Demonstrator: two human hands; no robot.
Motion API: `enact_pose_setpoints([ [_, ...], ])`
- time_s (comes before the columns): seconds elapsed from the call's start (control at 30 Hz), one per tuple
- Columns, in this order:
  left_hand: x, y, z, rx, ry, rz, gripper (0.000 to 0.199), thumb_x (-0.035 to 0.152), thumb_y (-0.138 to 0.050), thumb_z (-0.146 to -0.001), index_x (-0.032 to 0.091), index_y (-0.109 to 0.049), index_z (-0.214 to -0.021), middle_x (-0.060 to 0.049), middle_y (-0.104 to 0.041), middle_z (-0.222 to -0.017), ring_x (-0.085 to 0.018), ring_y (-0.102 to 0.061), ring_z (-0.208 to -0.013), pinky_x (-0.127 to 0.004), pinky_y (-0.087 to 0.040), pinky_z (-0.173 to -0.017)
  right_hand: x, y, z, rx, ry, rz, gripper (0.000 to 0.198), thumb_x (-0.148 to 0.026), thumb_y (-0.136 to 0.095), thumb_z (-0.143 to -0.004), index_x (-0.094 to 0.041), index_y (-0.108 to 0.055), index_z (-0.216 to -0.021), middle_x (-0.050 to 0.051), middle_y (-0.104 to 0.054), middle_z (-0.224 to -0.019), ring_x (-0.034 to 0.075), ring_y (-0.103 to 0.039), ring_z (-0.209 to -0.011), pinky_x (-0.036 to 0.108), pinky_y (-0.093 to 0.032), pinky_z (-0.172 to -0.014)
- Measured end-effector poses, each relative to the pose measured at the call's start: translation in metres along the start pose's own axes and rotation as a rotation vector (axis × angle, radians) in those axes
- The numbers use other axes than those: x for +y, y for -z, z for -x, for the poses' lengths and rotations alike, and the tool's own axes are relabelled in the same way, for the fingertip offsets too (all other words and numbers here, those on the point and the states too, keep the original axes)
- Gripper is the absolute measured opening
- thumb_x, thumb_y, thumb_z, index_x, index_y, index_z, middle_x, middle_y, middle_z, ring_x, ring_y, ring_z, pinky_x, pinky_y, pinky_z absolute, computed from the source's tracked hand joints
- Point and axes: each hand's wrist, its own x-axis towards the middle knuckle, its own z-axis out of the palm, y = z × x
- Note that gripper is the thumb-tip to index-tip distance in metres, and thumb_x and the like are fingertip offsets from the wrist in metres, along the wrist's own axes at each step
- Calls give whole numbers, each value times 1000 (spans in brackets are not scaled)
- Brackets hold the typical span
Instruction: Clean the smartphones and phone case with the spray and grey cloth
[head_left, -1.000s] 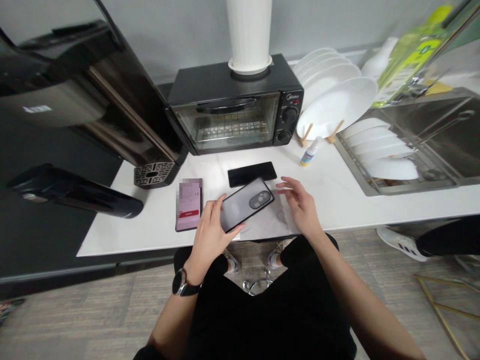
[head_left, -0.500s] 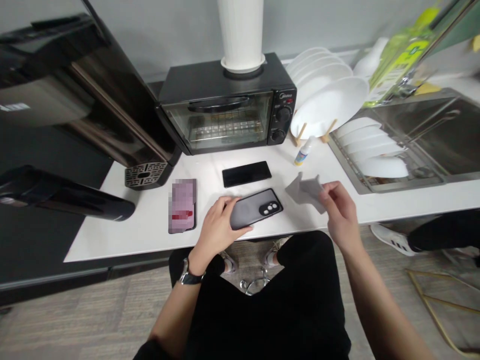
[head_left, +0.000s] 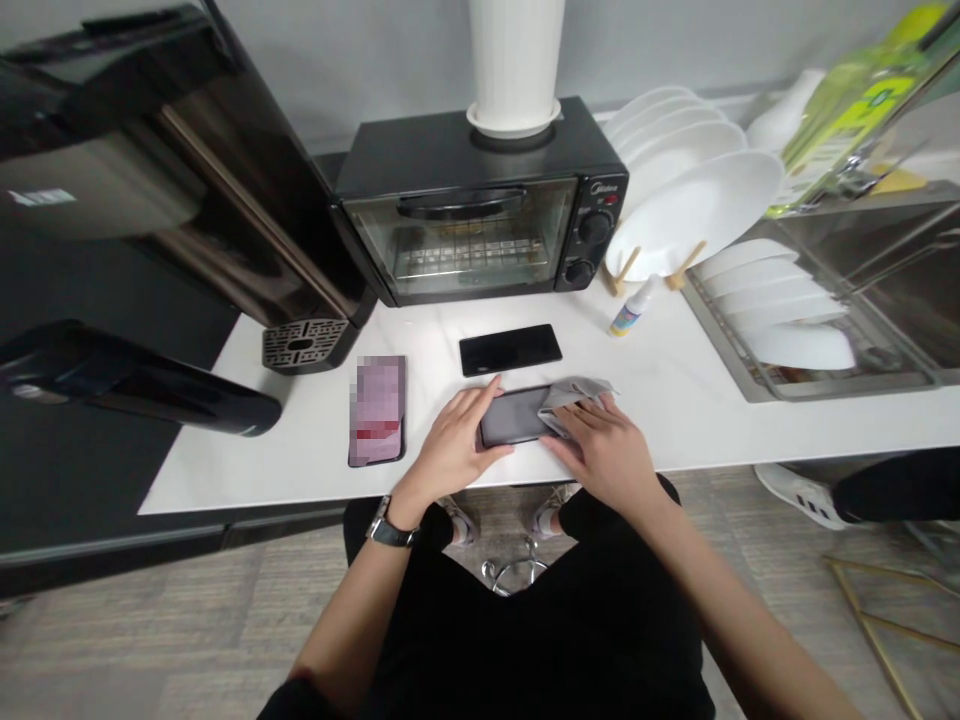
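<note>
Dark-rimmed grey phone (head_left: 514, 416) is lying mid-frame on smooth white counter (head_left: 694, 430). Left hand (head_left: 448, 442) is gripping its left end, thumb and fingers clamped; right hand (head_left: 606, 448), fingers together, is holding creased grey cloth (head_left: 583, 390) over the other end. Glossy black slab (head_left: 511, 350) is lying just above.

Bare left hand (head_left: 450, 440), black-strapped watch (head_left: 394, 531) at wrist — black sleeve (head_left: 289, 700), black trousers (head_left: 600, 580) — pale shoes (head_left: 467, 525).

The grey cloth (head_left: 556, 398) hides the right end of the phone case (head_left: 514, 416).
</note>
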Motion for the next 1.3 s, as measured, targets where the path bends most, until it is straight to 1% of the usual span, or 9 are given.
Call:
enact_pose_setpoints([
  [0.13, -2, -5, -3, 17, -17, 24, 106, 31, -80, -89, 34, -12, -171, -11, -61, -150, -35, -57, -136, -55, -44, -117, -38, -19, -24, -94, 87, -131, 38, -50, -51, -108, -19, -72, -117, 14, -79, -117, 33, -73, -105, 52, -54, -99],
  [0.27, -3, -4, 1, 21, -1, 38, 110, 25, -80, -86, 34, -11, -172, -10, -61, -150, -34, -57, -135, -53, -46, -115, -51, -20, -24, -143, 176, -193, 36, -47, -54, -107, -17, -72, -118, 14, -79, -117, 31, -76, -105, 50, -54, -107],
  [0.5, 1, 0, -1, 23, 42, 21, 117, 31, -91, -81, 38, -16, -170, -6, -62, -151, -32, -56, -135, -51, -42, -117, 5, 21, 25, -106, 161, 23, 38, -41, -53, -110, -16, -68, -134, 12, -77, -130, 27, -75, -116, 50, -50, -117],
  [0.67, 1, 1, -3, -2, 33, 26, 113, 32, -91, -81, 38, -20, -170, -6, -62, -151, -33, -55, -135, -52, -41, -118, 26, 25, 28, -16, 91, 254, 50, -47, -50, -109, -7, -67, -135, 18, -76, -128, 36, -70, -123, 59, -42, -122],
  [0.87, -1, 1, -4, -6, 19, 37, 109, 36, -87, -84, 35, -21, -170, -8, -61, -151, -34, -55, -134, -52, -44, -115, -18, -11, -8, 71, 50, 241, 61, -53, -48, -108, 2, -67, -129, 26, -75, -124, 36, -71, -120, 51, -47, -118],
  [0.97, -3, 1, -3, -5, -13, 41, 100, 27, -79, -90, 33, -20, -171, -9, -63, -149, -33, -56, -132, -51, -45, -115, -50, -28, -22, 26, 124, 86, 50, -46, -48, -109, -3, -69, -127, 22, -76, -124, 31, -74, -113, 46, -49, -117],
  [1.07, -4, 2, -1, -12, -11, 45, 100, 19, -74, -89, 33, -18, -171, -8, -62, -149, -31, -56, -131, -49, -47, -114, -66, -29, -23, -49, 152, -45, 39, -40, -51, -109, -8, -71, -120, 16, -80, -111, 26, -76, -101, 44, -48, -118],
  [1.17, -1, 2, 0, -11, 26, 44, 106, 19, -78, -87, 35, -16, -171, -7, -62, -150, -31, -54, -134, -48, -46, -115, -56, -15, -10, -91, 177, -91, 38, -44, -55, -107, -13, -71, -123, 13, -80, -112, 25, -77, -102, 45, -50, -116],
  [1.3, 1, 2, 0, -5, 36, 48, 115, 28, -88, -84, 37, -14, -171, -6, -60, -152, -32, -53, -137, -50, -43, -117, -17, 10, 17, -76, 155, 6, 38, -42, -53, -110, -16, -68, -133, 10, -80, -122, 25, -77, -107, 48, -49, -116],
])
